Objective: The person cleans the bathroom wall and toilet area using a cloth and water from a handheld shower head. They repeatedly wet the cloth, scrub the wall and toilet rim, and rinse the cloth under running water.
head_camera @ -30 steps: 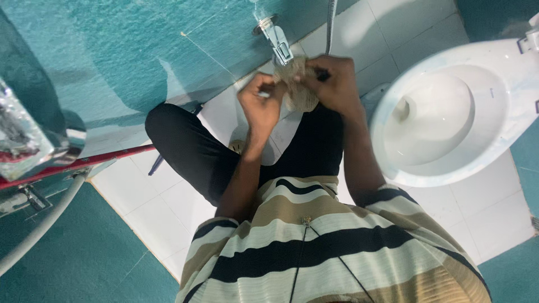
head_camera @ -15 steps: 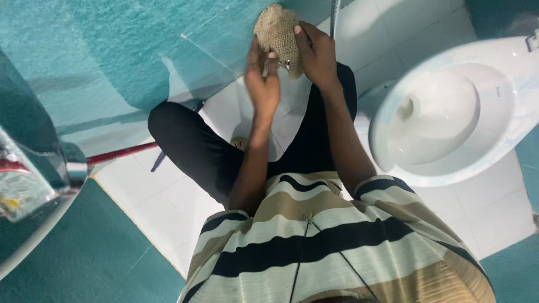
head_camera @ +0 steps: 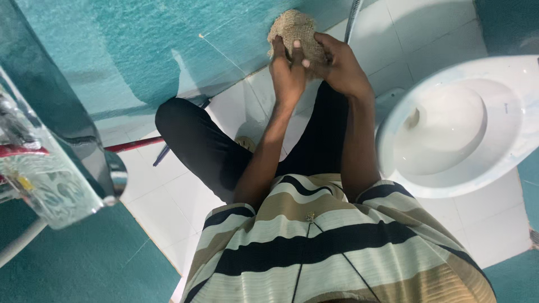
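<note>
A rough tan burlap cloth [head_camera: 296, 29] is bunched up against the teal wall, where the wall tap stood a second ago. My left hand [head_camera: 287, 73] presses on the cloth from below with fingers wrapped over it. My right hand [head_camera: 339, 64] grips the cloth's right side. The tap itself is hidden under the cloth and hands. A metal hose [head_camera: 352, 17] hangs just right of the cloth.
A white toilet bowl [head_camera: 508, 154] with its lid up stands at the right. A shiny metal fixture [head_camera: 62, 179] juts in at the left, with a red rod [head_camera: 132, 145] behind it. White floor tiles [head_camera: 163, 196] lie below teal walls.
Both hands lifted the cloth from below the tap and wrapped it over the tap. The view has shifted slightly, and the metal fixture at left looms larger.
</note>
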